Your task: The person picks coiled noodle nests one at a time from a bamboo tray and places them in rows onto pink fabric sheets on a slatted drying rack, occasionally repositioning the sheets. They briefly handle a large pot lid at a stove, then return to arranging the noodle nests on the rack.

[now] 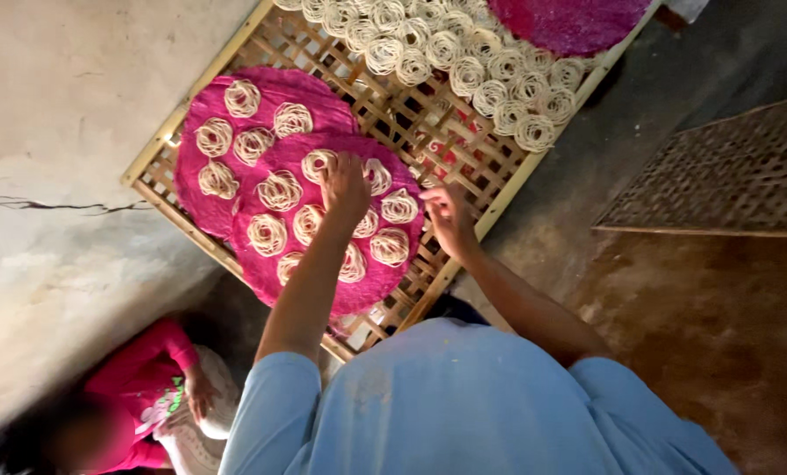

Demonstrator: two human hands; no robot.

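A round pink mat lies on a slanted bamboo lattice rack and carries several pale noodle coils. My left hand reaches over this mat, with its fingertips closed down on a coil near the mat's far edge. My right hand hovers at the mat's right edge above the bare lattice. Its fingers are curled, and I cannot make out whether they hold anything. My blue shirt fills the bottom of the view.
A second pink mat with coils lies partly under the first. More coils and a third pink mat sit farther up the rack. Another lattice rack lies at right on the dirt floor. A person in pink crouches at lower left beside the wall.
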